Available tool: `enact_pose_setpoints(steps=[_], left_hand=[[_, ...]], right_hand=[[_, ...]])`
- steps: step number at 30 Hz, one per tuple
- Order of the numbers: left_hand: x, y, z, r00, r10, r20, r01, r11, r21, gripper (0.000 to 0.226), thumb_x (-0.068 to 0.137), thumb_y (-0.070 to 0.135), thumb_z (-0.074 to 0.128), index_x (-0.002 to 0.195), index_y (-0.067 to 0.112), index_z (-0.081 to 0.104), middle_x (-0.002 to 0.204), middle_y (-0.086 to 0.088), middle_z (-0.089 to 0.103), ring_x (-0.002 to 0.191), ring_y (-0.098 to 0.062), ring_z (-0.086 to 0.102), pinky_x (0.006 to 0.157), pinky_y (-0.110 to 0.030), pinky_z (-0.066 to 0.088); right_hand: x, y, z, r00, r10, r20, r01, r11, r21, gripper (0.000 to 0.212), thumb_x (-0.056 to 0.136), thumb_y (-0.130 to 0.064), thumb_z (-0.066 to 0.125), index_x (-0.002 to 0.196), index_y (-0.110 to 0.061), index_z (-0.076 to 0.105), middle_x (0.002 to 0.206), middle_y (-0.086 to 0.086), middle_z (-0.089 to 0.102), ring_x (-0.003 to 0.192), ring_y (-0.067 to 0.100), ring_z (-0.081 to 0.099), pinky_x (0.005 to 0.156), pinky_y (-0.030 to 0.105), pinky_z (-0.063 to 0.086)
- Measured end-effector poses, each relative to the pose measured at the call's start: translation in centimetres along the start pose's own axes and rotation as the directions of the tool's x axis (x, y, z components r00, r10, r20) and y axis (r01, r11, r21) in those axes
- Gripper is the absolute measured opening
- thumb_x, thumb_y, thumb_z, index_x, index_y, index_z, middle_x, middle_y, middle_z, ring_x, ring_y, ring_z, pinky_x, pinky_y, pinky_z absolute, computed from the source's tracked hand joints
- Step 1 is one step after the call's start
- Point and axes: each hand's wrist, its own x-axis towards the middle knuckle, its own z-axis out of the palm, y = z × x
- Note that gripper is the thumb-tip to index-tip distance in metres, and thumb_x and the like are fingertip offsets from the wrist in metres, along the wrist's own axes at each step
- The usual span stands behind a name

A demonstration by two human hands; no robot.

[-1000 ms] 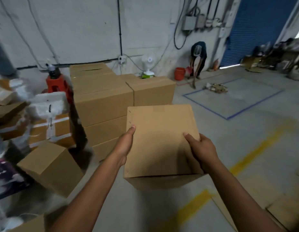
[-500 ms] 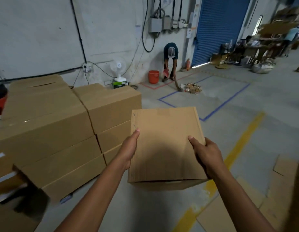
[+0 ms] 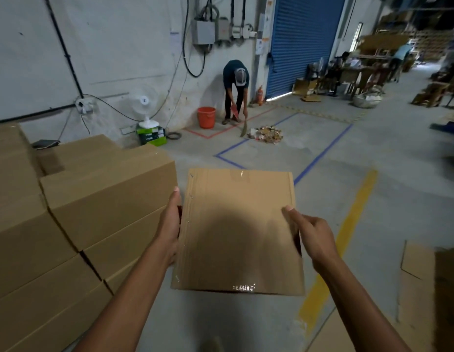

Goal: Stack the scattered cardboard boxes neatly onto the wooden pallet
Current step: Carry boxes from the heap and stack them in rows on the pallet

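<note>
1. Since the earlier frames, the view had swung to the right. The stack of boxes [image 3: 68, 212] had slid toward the left edge, and the sweeping person [image 3: 234, 82] had come nearer the middle, while the carried box stayed between both hands.
2. The grey concrete floor [image 3: 347, 161] filled most of the view, crossed by a yellow line [image 3: 347, 229] and blue tape.
3. The stack of boxes stood several layers high at the left, just beside the carried box.
4. A blue shutter door [image 3: 304, 39] closed the far wall.
5. The cardboard box [image 3: 238, 224] was held level in the air above the floor, right of the stack, with its top face toward the camera.
6. Flat cardboard sheets [image 3: 424, 288] lay on the floor at the right.
7. The left hand [image 3: 170, 232] pressed against the box's left side with its thumb straight along the edge. Its fingers were hidden, so their curl could not be told.
8. The right hand [image 3: 312, 240] gripped the right edge, thumb on top and fingers curled down the side.
9. An orange bucket [image 3: 206, 117] stood by the wall, just beside the person.
</note>
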Motion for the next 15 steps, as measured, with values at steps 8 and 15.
enact_pose_setpoints(steps=[8, 15], left_hand=[[19.0, 5.7, 5.9, 0.998, 0.065, 0.012, -0.066, 0.982, 0.176, 0.062, 0.083, 0.080, 0.051, 0.093, 0.025, 0.077, 0.099, -0.006, 0.077, 0.095, -0.026, 0.072, 0.098, -0.046, 0.054], [31.9, 7.6, 8.4, 0.991, -0.112, 0.080, 0.101, 0.987, 0.126, 0.082, 0.073, 0.087, 0.055, 0.100, 0.013, 0.077, 0.092, -0.012, 0.073, 0.081, -0.030, 0.066, 0.081, -0.040, 0.052]], right_hand=[[19.3, -4.6, 6.1, 0.986, 0.081, 0.148, -0.075, 0.996, -0.042, 0.081, 0.079, -0.080, 0.059, 0.137, -0.026, 0.045, 0.119, 0.002, 0.062, 0.107, 0.028, 0.063, 0.098, 0.049, 0.051], [32.6, -5.9, 10.1, 0.976, 0.174, 0.131, -0.189, 0.976, 0.111, 0.064, 0.085, -0.062, 0.067, 0.104, -0.003, 0.051, 0.083, 0.009, 0.058, 0.070, 0.021, 0.057, 0.062, 0.034, 0.044]])
